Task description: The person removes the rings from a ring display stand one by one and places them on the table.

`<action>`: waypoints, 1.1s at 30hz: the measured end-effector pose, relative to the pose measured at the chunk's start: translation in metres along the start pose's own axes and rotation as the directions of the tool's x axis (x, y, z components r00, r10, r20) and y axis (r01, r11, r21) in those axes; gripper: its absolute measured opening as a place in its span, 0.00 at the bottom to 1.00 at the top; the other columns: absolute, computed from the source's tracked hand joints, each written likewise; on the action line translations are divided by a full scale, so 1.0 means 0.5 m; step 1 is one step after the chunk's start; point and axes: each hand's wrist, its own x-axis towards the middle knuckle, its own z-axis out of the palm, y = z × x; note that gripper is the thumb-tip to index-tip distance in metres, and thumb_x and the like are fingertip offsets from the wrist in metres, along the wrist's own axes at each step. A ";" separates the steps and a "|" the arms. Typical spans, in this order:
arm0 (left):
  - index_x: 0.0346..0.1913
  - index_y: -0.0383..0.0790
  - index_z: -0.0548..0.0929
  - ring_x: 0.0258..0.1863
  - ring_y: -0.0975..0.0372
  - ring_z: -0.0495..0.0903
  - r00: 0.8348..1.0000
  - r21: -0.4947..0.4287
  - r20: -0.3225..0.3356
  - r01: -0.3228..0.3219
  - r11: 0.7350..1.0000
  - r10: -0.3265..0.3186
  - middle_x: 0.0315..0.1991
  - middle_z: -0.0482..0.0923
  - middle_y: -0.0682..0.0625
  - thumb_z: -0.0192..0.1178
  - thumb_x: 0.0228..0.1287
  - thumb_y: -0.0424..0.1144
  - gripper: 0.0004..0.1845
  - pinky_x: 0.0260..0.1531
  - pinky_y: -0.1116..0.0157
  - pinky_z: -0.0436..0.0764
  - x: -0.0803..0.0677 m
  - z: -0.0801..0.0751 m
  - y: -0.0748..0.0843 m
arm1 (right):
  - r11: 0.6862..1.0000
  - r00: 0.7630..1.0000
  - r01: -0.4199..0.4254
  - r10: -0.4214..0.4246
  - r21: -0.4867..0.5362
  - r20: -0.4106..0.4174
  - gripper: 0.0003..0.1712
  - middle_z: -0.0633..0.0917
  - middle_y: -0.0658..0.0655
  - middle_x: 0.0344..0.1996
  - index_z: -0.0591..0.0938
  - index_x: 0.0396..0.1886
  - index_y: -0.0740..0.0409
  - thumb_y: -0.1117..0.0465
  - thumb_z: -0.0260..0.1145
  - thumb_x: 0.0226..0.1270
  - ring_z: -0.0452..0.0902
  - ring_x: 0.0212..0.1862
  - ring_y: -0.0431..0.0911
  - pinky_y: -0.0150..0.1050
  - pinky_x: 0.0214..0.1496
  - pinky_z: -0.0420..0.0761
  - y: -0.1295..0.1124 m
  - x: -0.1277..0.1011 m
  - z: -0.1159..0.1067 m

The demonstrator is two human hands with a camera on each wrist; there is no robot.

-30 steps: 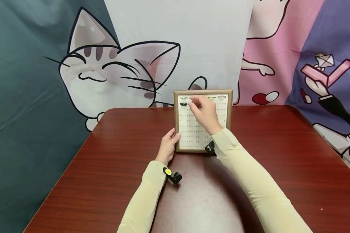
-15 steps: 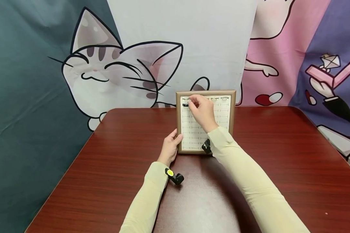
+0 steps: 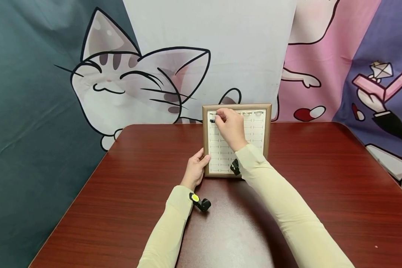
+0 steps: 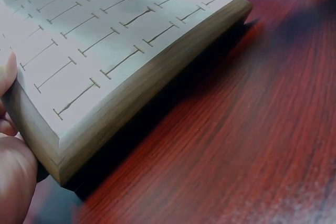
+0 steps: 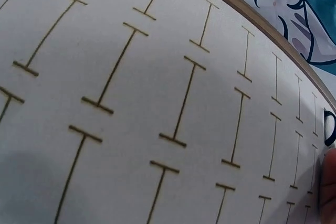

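A ring display board with a brown wooden frame and a white slotted face stands tilted up on the table. My left hand grips its lower left edge, thumb on the front and fingers behind. In the second row at far left sits a black ring; the right wrist view shows it as a dark arc. My right hand has curled fingers, thumb and index tips at that ring's right end, partly covering it. Whether they pinch it is too small to tell. Other rings sit in the top row.
A reddish-brown wooden table extends around the board. Behind it hangs a cartoon-print cloth. Small black cameras are strapped to both wrists. Most lower slots hold nothing.
My right hand has shifted left across the board, its fingertips now overlapping the black ring's right end. The left hand keeps its hold on the frame. The head view has shifted slightly.
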 end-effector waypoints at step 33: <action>0.66 0.26 0.61 0.44 0.67 0.78 0.995 0.024 0.082 -0.055 0.998 0.052 0.59 0.66 0.27 0.49 0.65 0.22 0.26 0.44 0.71 0.79 0.001 -0.010 0.002 | 0.987 1.000 -0.016 0.019 -0.163 0.021 0.08 0.84 0.59 0.28 0.85 0.31 0.63 0.71 0.59 0.55 0.76 0.31 0.49 0.40 0.36 0.76 -0.017 0.012 0.009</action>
